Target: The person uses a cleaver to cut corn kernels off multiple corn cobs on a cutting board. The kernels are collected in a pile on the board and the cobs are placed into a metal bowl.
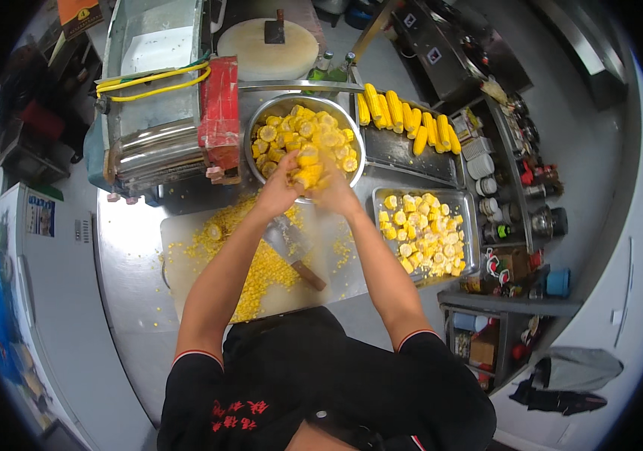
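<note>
My left hand and my right hand are close together over the near side of a round steel bowl. Between them they hold several cut corn cob pieces. Motion blurs the right hand, so its fingers are hard to make out. More corn cob pieces fill the bowl. Below my forearms lies a white cutting board strewn with loose corn kernels. A cleaver with a wooden handle rests on it, its blade dusted with bits.
Right of the board, a steel tray holds short cob pieces. Behind it, whole peeled cobs lie in a dark tray. A roller machine stands at the left. Green bottles and a round chopping block are beyond the bowl.
</note>
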Tool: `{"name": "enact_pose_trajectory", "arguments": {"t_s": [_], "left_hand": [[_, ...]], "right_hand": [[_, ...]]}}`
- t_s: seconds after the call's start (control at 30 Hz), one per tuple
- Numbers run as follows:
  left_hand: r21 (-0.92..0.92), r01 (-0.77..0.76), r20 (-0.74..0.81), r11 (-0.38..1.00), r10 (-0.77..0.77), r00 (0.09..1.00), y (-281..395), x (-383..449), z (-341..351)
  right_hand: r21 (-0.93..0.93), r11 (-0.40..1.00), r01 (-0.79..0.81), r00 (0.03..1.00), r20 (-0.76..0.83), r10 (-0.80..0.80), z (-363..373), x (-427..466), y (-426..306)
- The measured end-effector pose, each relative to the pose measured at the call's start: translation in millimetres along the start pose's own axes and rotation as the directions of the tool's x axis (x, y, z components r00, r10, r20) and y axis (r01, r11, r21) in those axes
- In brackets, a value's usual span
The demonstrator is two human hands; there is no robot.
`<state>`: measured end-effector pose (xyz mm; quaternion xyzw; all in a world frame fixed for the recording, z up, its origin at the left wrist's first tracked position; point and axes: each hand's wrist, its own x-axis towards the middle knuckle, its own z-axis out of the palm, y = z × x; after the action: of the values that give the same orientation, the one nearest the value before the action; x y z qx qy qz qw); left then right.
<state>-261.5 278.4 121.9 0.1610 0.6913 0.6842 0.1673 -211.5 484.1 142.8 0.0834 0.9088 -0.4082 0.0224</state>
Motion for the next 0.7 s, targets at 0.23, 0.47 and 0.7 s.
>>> {"name": "enact_pose_trajectory", "arguments": {"t_s": [0.23, 0.47, 0.7], "left_hand": [[0.790, 0.502, -0.538, 0.352, 0.005, 0.843, -86, -108, -79], [0.630, 0.481, -0.570, 0.610, -0.057, 0.819, -119, -176, -118], [0.432, 0.863, -0.804, 0.261, -0.322, 0.500, -89, -319, -84]], "right_hand": [[0.015, 1.000, -0.009, 0.980, -0.200, 0.012, -36, 38, 101], [-0.067, 0.956, 0.285, 0.939, -0.179, -0.293, -40, 35, 135], [-0.219, 0.931, 0.291, 0.910, -0.237, -0.340, -30, 17, 118]]}}
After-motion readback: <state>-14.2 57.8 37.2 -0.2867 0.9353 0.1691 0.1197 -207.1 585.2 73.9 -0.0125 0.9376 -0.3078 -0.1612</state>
